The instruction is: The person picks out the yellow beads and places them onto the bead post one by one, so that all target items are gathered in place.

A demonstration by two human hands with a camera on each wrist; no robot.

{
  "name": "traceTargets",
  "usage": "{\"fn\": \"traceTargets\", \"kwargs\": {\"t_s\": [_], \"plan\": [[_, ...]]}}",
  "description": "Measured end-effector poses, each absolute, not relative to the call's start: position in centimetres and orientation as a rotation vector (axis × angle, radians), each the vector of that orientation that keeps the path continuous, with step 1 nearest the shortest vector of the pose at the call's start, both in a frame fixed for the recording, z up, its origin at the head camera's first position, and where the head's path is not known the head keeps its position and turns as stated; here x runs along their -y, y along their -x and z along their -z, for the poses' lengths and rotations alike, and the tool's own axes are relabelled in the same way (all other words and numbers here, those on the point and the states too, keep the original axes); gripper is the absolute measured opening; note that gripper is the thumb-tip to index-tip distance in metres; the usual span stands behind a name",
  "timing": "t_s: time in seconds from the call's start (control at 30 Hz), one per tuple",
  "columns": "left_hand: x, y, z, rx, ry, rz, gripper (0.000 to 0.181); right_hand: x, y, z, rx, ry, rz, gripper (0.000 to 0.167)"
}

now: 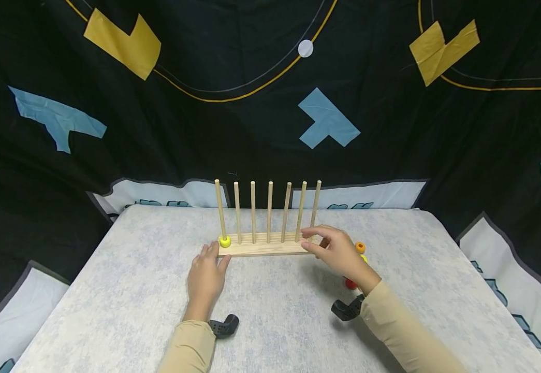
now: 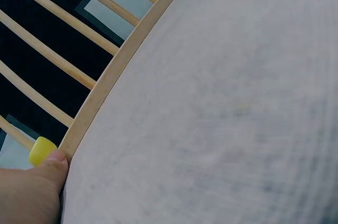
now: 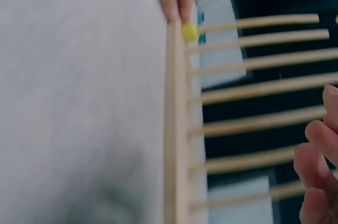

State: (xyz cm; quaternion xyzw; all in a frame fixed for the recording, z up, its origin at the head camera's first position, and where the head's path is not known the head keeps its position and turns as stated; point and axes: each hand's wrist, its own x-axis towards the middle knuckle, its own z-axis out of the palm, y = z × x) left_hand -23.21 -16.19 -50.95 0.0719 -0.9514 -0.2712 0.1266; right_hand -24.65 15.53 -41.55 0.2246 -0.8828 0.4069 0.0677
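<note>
A long wooden base (image 1: 261, 249) with several upright pegs stands on the table in the head view. Around the leftmost peg, at its foot, sits a yellow bead (image 1: 225, 242), also visible in the left wrist view beside the thumb. My left hand (image 1: 205, 280) holds the base's left end, its thumb (image 2: 55, 163) against the front edge. Near the rightmost pegs hovers my right hand (image 1: 337, 251), fingers loosely bent and thumb apart from them, nothing between them. In the right wrist view its fingers (image 3: 311, 163) appear at the right edge.
Right of the base lie an orange bead (image 1: 360, 247), a yellow bead (image 1: 363, 257) and a red bead (image 1: 351, 284), the latter two partly hidden by my right hand and wrist. Behind the pale tabletop (image 1: 126, 290) hangs a dark patterned cloth (image 1: 233, 140).
</note>
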Motion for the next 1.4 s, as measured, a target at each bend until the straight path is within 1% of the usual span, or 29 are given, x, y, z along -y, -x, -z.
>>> {"fn": "traceTargets", "kwargs": {"t_s": [0.23, 0.47, 0.67, 0.9, 1.13, 1.27, 1.4], "plan": [[16.1, 23.1, 50.8, 2.769, -0.213, 0.795, 0.063, -21.2, 23.7, 43.2, 2.725, -0.598, -1.146, 0.030], [16.2, 23.2, 50.9, 2.763, -0.207, 0.792, 0.064, -26.6, 23.1, 45.1, 2.853, -0.468, -1.062, 0.038], [16.2, 23.3, 51.0, 2.778, -0.215, 0.795, 0.063, -29.8, 22.4, 46.1, 2.983, -0.392, -1.034, 0.045], [16.1, 23.2, 50.9, 2.784, -0.216, 0.797, 0.063, -31.5, 21.6, 47.0, 3.052, -0.398, -1.053, 0.047], [16.2, 23.2, 51.0, 2.794, -0.233, 0.823, 0.064, -31.5, 21.3, 47.6, 3.077, -0.334, -1.048, 0.042], [16.2, 23.2, 51.0, 2.787, -0.231, 0.830, 0.065, -31.5, 21.2, 47.8, 3.052, -0.349, -1.068, 0.039], [16.2, 23.2, 51.0, 2.770, -0.219, 0.831, 0.064, -31.4, 21.0, 48.0, 3.037, -0.360, -1.079, 0.039]]}}
